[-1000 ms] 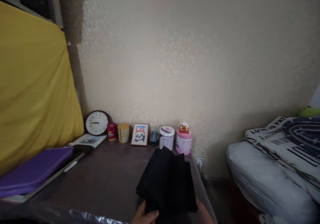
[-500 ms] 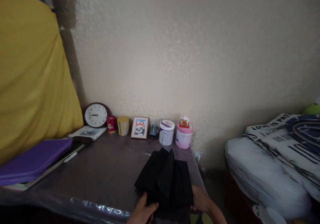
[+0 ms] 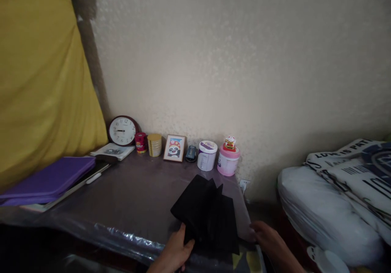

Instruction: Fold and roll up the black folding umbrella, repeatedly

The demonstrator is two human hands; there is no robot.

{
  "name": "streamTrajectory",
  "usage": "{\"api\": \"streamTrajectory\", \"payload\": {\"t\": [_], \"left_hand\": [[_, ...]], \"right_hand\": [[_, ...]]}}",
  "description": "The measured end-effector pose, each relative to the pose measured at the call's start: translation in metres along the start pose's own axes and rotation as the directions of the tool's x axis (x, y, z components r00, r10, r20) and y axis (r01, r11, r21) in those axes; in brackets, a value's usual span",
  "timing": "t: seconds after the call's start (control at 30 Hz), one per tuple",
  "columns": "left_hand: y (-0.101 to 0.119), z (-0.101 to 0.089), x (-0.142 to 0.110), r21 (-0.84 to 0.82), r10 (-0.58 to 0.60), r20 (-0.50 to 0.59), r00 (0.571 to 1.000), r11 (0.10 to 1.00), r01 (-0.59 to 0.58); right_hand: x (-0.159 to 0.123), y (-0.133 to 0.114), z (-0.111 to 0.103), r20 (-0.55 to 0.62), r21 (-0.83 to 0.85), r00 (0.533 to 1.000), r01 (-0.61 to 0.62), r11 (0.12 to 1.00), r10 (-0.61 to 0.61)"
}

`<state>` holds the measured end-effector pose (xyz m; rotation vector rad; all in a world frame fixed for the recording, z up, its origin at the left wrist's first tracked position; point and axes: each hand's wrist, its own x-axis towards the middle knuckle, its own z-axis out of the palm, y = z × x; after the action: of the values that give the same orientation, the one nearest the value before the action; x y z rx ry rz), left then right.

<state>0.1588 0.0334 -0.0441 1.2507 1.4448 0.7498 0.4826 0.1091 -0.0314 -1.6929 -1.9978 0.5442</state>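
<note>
A black folded cloth lies near the right end of the table, bunched along its middle with stiff creases standing up. At its near left edge, my left hand grips it, thumb on top and the other fingers mostly hidden beneath. My right hand is apart from the cloth, just past its right side, with the fingertips at the table's right edge. Its fingers look loosely bent and slightly blurred, and no object shows in them. A yellow-patterned patch shows below the cloth's near right corner.
Along the wall stand a clock, red can, yellow-lidded container, panda picture frame, dark blue device, purple-white tub and pink tub with a cat figurine. Purple folders lie left; white bedding is right.
My right hand has let go of the cloth's right edge and moved right. The cloth's folds have shifted, its right part now hanging at a slant. My left hand keeps its grip.
</note>
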Motion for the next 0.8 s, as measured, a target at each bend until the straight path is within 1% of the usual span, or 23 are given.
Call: {"api": "streamTrajectory", "payload": {"t": [0.1,0.13,0.2,0.3,0.33,0.4,0.47,0.53,0.6,0.7,0.8], "left_hand": [[-0.003,-0.001,-0.001,-0.024,0.037,0.061,0.997,0.999,-0.035],[-0.005,-0.002,-0.001,-0.014,0.030,0.062,0.998,0.999,-0.029],[-0.008,-0.004,0.000,0.063,0.032,0.015,0.999,0.997,-0.033],[-0.014,-0.004,0.001,0.265,0.133,-0.089,0.987,0.958,-0.105],[-0.016,-0.004,0.001,0.333,0.162,-0.108,0.981,0.935,-0.118],[-0.019,-0.001,0.001,0.440,0.163,-0.125,0.979,0.893,-0.093],[-0.020,0.002,0.000,0.500,0.156,-0.124,0.980,0.863,-0.074],[-0.020,0.004,-0.002,0.533,0.170,-0.121,0.978,0.842,-0.081],[-0.019,0.005,-0.004,0.568,0.163,-0.119,0.979,0.820,-0.068],[-0.017,0.005,-0.006,0.618,0.139,-0.117,0.983,0.785,-0.038],[-0.017,0.006,-0.007,0.631,0.155,-0.114,0.981,0.775,-0.049]], "right_hand": [[0.013,-0.016,0.002,-0.042,0.073,0.994,0.100,0.992,-0.097],[0.017,-0.023,0.004,-0.063,0.086,0.990,0.128,0.988,-0.123],[0.026,-0.040,0.009,-0.106,0.107,0.980,0.177,0.978,-0.166],[0.036,-0.072,0.013,-0.148,0.108,0.950,0.293,0.950,-0.276],[0.039,-0.084,0.014,-0.134,0.090,0.931,0.353,0.931,-0.340],[0.046,-0.108,0.014,-0.123,0.050,0.885,0.457,0.888,-0.449],[0.054,-0.128,0.014,-0.121,-0.003,0.847,0.522,0.853,-0.518],[0.063,-0.144,0.016,-0.089,-0.065,0.824,0.556,0.828,-0.560],[0.074,-0.154,0.019,-0.043,-0.126,0.807,0.580,0.805,-0.589],[0.088,-0.163,0.025,0.027,-0.198,0.787,0.609,0.768,-0.617],[0.094,-0.171,0.031,0.119,-0.233,0.769,0.636,0.735,-0.628]]}}
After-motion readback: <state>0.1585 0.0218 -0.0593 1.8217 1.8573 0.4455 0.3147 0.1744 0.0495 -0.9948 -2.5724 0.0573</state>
